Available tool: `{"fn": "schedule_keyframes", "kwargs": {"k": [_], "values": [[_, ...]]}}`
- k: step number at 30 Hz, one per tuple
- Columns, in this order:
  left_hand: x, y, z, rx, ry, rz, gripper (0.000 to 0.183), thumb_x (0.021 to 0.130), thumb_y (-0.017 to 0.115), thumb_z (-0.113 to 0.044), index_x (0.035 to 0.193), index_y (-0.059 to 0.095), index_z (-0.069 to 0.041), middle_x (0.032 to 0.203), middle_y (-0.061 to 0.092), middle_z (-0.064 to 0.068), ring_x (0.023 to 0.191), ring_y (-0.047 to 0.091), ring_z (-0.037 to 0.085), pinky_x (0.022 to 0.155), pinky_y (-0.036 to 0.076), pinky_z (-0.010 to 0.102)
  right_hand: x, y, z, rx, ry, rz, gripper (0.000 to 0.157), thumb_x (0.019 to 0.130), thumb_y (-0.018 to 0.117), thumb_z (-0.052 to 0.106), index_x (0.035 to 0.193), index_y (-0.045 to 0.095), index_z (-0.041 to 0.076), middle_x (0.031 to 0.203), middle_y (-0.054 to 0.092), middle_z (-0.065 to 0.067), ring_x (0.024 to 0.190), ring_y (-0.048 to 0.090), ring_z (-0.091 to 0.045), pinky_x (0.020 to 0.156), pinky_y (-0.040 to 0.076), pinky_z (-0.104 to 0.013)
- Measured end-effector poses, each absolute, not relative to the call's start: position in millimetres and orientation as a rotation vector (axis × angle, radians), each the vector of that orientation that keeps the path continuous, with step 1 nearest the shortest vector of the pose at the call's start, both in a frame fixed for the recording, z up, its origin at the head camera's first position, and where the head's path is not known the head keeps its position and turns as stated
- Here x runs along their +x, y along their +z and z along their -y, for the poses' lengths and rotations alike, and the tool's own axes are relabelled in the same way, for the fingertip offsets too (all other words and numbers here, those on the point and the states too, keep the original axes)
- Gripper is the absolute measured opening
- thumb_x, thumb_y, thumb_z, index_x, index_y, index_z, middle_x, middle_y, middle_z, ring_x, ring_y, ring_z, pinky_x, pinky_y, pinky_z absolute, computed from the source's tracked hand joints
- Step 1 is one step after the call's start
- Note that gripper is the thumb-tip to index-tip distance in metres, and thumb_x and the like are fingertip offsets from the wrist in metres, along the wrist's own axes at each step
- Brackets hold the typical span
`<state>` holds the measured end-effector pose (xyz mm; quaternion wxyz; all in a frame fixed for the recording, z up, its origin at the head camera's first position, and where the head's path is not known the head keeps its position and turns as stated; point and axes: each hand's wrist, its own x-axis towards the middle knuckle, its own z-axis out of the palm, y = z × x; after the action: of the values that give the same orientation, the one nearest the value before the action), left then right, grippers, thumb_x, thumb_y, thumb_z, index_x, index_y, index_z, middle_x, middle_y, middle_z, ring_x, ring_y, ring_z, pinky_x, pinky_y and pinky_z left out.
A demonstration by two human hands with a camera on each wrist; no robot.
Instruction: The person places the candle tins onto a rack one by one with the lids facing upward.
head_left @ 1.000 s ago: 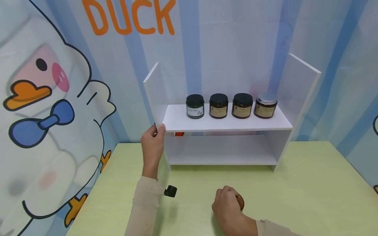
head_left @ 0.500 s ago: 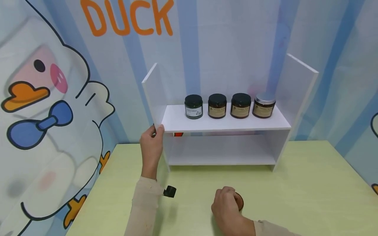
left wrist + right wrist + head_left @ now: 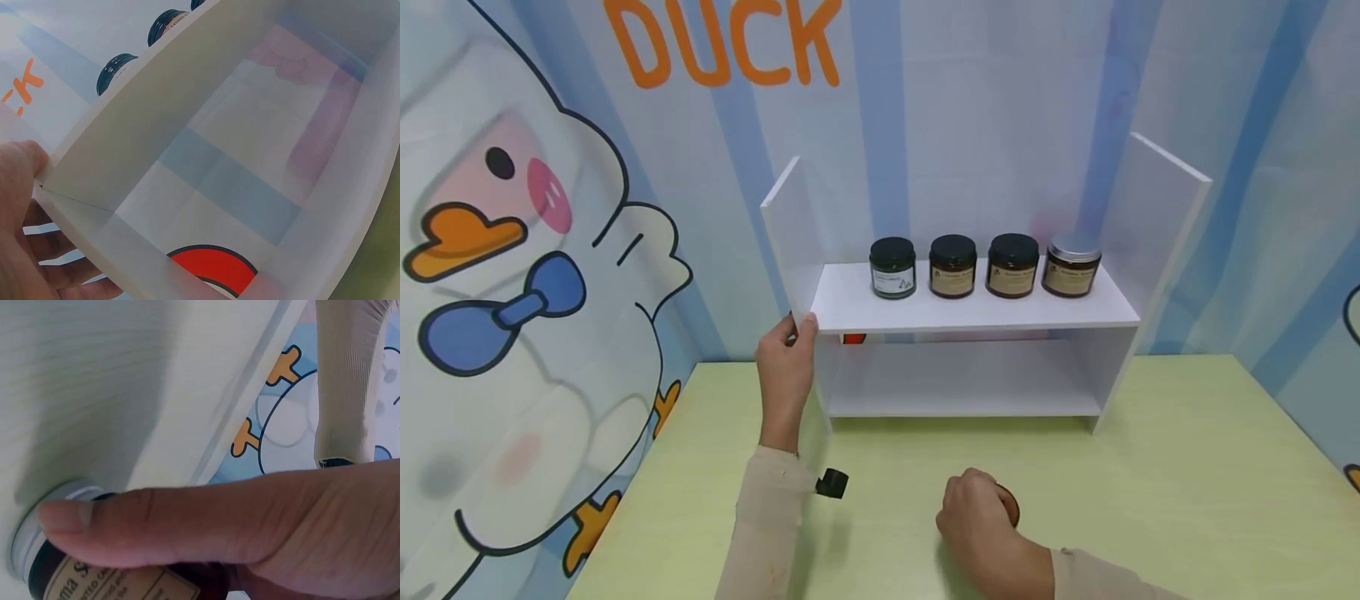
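Note:
My left hand (image 3: 786,367) grips the left side panel of a white two-tier shelf (image 3: 970,317). In the left wrist view its thumb (image 3: 28,156) lies at the panel's front edge, fingers behind the board. Close over the table, in front of the shelf, my right hand (image 3: 981,533) holds an amber scented-candle jar (image 3: 1012,505), mostly hidden by the hand. The right wrist view shows the jar's tan label (image 3: 115,584) and silver lid (image 3: 25,540); the lid faces the tabletop and the thumb (image 3: 150,519) lies across the jar's side.
On the upper tier, in a row, stand a dark green jar (image 3: 892,268), two black-lidded amber jars (image 3: 952,268) and a silver-lidded amber jar (image 3: 1072,267). The lower tier (image 3: 970,379) is bare. A printed duck cloth (image 3: 1000,100) hangs behind the pale green table (image 3: 1210,483).

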<state>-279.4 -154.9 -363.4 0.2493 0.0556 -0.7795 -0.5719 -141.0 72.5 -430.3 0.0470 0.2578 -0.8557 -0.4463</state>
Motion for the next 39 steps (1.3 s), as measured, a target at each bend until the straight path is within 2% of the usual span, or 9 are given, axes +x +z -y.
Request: {"fn": "schedule_keyframes", "kwargs": {"k": [4, 8, 13, 19, 26, 31, 35, 39], "values": [[-280, -363, 155, 0.151, -1.553, 2.122, 0.043, 0.101, 0.057, -0.04, 0.128, 0.071, -0.009, 0.116, 0.071, 0.008, 0.086, 0.059, 0.023, 0.068, 0.047, 0.038, -143, -427, -76, 0.84, -1.304, 2.617, 0.022, 0.093, 0.07, 0.021, 0.071, 0.069, 0.022, 0.068, 0.044, -0.001, 0.058, 0.039, -0.017, 0.051, 0.032, -0.025], [-280, -362, 156, 0.149, -1.561, 2.134, 0.044, 0.101, 0.057, -0.04, 0.13, 0.069, -0.009, 0.12, 0.07, 0.009, 0.089, 0.06, 0.023, 0.07, 0.048, 0.038, -146, -425, -81, 0.886, -1.158, 2.648, 0.023, 0.091, 0.074, 0.021, 0.069, 0.067, 0.023, 0.068, 0.043, 0.002, 0.061, 0.039, -0.013, 0.058, 0.037, -0.024], [-278, -362, 157, 0.154, -1.571, 2.129, 0.044, 0.101, 0.057, -0.04, 0.129, 0.07, -0.01, 0.12, 0.07, 0.009, 0.09, 0.06, 0.023, 0.071, 0.048, 0.038, -148, -425, -91, 0.899, -0.829, 2.669, 0.023, 0.08, 0.081, 0.014, 0.066, 0.064, 0.02, 0.068, 0.043, 0.0, 0.059, 0.039, -0.014, 0.053, 0.041, -0.024], [-280, -364, 156, 0.148, -1.575, 2.128, 0.044, 0.101, 0.057, -0.041, 0.13, 0.07, -0.011, 0.118, 0.071, 0.008, 0.088, 0.059, 0.023, 0.069, 0.047, 0.037, -147, -426, -106, 0.909, -0.531, 2.668, 0.026, 0.072, 0.083, 0.009, 0.063, 0.059, 0.015, 0.069, 0.04, 0.0, 0.057, 0.036, -0.015, 0.047, 0.038, -0.026], [-280, -364, 156, 0.146, -1.574, 2.129, 0.044, 0.101, 0.057, -0.041, 0.13, 0.07, -0.01, 0.118, 0.07, 0.009, 0.087, 0.058, 0.023, 0.069, 0.046, 0.038, -149, -428, -120, 0.941, -0.312, 2.669, 0.026, 0.065, 0.086, 0.012, 0.071, 0.061, 0.013, 0.076, 0.045, -0.001, 0.06, 0.043, -0.02, 0.043, 0.039, -0.03], [-280, -363, 156, 0.148, -1.576, 2.134, 0.045, 0.101, 0.056, -0.042, 0.131, 0.069, -0.01, 0.12, 0.07, 0.009, 0.089, 0.058, 0.024, 0.07, 0.047, 0.039, -151, -427, -123, 0.934, -0.176, 2.77, 0.028, 0.065, 0.087, 0.016, 0.084, 0.067, 0.013, 0.083, 0.049, -0.001, 0.066, 0.047, -0.021, 0.045, 0.042, -0.033], [-279, -363, 156, 0.144, -1.574, 2.131, 0.046, 0.101, 0.056, -0.042, 0.132, 0.069, -0.01, 0.121, 0.07, 0.009, 0.089, 0.058, 0.024, 0.071, 0.047, 0.039, -153, -428, -126, 0.91, -0.053, 2.867, 0.046, 0.063, 0.093, 0.028, 0.1, 0.07, 0.014, 0.092, 0.055, 0.0, 0.075, 0.055, -0.022, 0.051, 0.049, -0.036], [-278, -362, 156, 0.137, -1.571, 2.128, 0.045, 0.101, 0.057, -0.041, 0.132, 0.069, -0.01, 0.121, 0.07, 0.01, 0.088, 0.059, 0.023, 0.07, 0.047, 0.039, -155, -431, -130, 0.895, 0.071, 2.916, 0.055, 0.061, 0.095, 0.033, 0.107, 0.07, 0.015, 0.097, 0.058, 0.001, 0.079, 0.058, -0.021, 0.054, 0.05, -0.036]]}}
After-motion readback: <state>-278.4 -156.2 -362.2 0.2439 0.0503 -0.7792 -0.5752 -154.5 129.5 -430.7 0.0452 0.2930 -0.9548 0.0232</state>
